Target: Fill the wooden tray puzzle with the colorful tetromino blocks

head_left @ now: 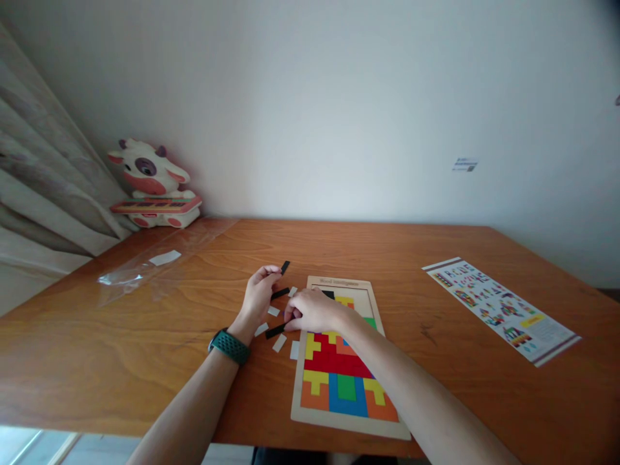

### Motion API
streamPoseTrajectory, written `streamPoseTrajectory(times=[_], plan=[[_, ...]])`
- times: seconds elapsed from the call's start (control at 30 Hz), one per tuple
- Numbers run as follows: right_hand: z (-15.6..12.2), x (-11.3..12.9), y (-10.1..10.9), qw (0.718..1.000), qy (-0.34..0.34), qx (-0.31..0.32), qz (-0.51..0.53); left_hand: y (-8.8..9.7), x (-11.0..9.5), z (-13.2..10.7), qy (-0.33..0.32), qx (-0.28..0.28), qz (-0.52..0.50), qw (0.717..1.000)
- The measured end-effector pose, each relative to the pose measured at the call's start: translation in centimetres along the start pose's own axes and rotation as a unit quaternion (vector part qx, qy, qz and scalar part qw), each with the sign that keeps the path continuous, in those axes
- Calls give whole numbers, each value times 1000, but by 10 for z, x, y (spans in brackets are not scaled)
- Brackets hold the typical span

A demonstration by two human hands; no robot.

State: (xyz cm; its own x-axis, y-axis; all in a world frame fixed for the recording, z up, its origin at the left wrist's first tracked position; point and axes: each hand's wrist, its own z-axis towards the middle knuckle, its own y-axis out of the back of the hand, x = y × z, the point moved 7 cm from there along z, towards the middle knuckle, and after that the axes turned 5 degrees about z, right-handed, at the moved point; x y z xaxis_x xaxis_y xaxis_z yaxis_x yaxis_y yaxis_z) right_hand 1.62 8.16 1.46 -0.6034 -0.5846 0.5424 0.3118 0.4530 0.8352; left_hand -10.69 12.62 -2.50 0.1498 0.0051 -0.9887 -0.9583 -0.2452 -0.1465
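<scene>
My left hand (259, 294) is closed, with a small black strip (285, 267) pinched between thumb and fingertips. To its right, my right hand (314, 310) has its fingers drawn together at the end of another black strip (275, 331) near the table. Between the hands lies a third black strip (279, 294). Several small white pieces, such as a white rectangle (279, 343), are scattered around them. Under my right hand and forearm is a wooden puzzle board (303, 416), filled in part with coloured blocks such as a red block (334, 360); part of it is hidden.
On the right of the brown table (402, 258) lies a printed pattern sheet (504, 310). A clear plastic bag (145, 274) with a white slip rests at the left. Behind it stands a cow-shaped toy keyboard (155, 187), beside a curtain (43, 155).
</scene>
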Motion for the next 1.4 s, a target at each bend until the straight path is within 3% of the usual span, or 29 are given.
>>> streamPoseTrajectory(times=[0.13, 0.23, 0.37, 0.47, 0.53, 0.6, 0.77, 0.87, 1.0, 1.1, 1.23, 1.4], plan=[[-7, -1, 12, 998, 10, -51, 19, 1, -2, 0, -1, -1, 3, 1000], [-22, -17, 29, 992, -8, -111, 52, 0, -5, 0, -9, 3, 11, 1000], [-53, -65, 52, 955, -63, -235, 170, -4, -5, -1, -14, 20, 33, 999], [-76, -110, 57, 918, -131, -296, 231, -9, -3, -4, -33, 45, 90, 994], [-86, -133, 54, 895, -167, -309, 274, -16, -7, -8, -90, 72, 195, 974], [-90, -144, 50, 894, -172, -305, 278, -26, -14, -15, -178, 100, 314, 927], [-86, -139, 43, 912, -165, -288, 241, -52, -31, -42, -364, 189, 440, 799], [-82, -133, 41, 915, -174, -295, 213, -63, -31, -55, -406, 251, 461, 748], [-76, -125, 41, 921, -150, -323, 159, -72, -23, -66, -421, 306, 490, 700], [-73, -121, 40, 928, -141, -329, 103, -74, -21, -67, -420, 301, 504, 692], [-69, -115, 37, 938, -135, -317, 43, -72, -24, -64, -404, 280, 508, 708], [-68, -107, 36, 944, -105, -310, 51, -72, -22, -63, -386, 293, 500, 718]])
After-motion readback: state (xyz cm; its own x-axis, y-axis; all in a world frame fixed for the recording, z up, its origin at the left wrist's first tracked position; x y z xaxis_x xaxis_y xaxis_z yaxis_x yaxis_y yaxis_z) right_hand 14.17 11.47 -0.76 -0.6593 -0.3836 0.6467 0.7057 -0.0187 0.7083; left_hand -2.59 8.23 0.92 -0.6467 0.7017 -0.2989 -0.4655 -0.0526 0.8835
